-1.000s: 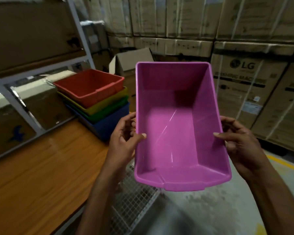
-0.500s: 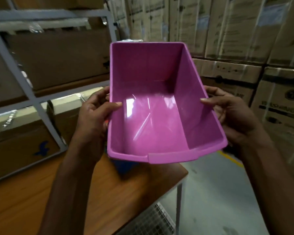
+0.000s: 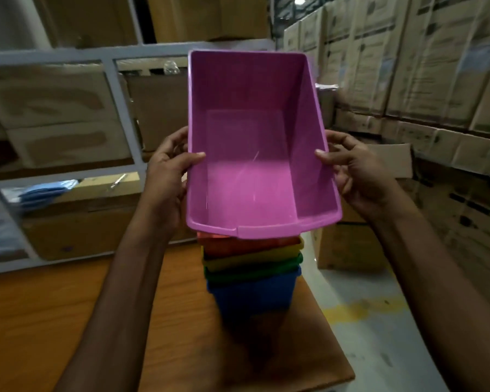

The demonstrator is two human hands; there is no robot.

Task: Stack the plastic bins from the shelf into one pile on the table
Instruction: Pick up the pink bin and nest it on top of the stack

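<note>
I hold an empty pink plastic bin (image 3: pixel 255 171) level in front of me, its open top facing up. My left hand (image 3: pixel 167 176) grips its left rim and my right hand (image 3: pixel 359 174) grips its right rim, thumbs inside. Directly below it stands a pile of nested bins on the wooden table (image 3: pixel 68 321): a red bin (image 3: pixel 249 246) on top, then a yellow bin (image 3: pixel 252 260), a green bin (image 3: pixel 252 274) and a blue bin (image 3: pixel 252 301) at the bottom. The pink bin hides most of the pile, and whether it touches the red one cannot be told.
A grey metal shelf frame (image 3: pixel 119 108) with cardboard boxes stands behind the table on the left. Stacked cartons (image 3: pixel 422 66) line the right side. A carton (image 3: pixel 348 247) sits on the floor right of the pile. The table's right edge lies close to the pile.
The pink bin has moved from beside the table to directly over the coloured pile. The view has swung so the pile now sits under the bin. Both hands keep their grip.
</note>
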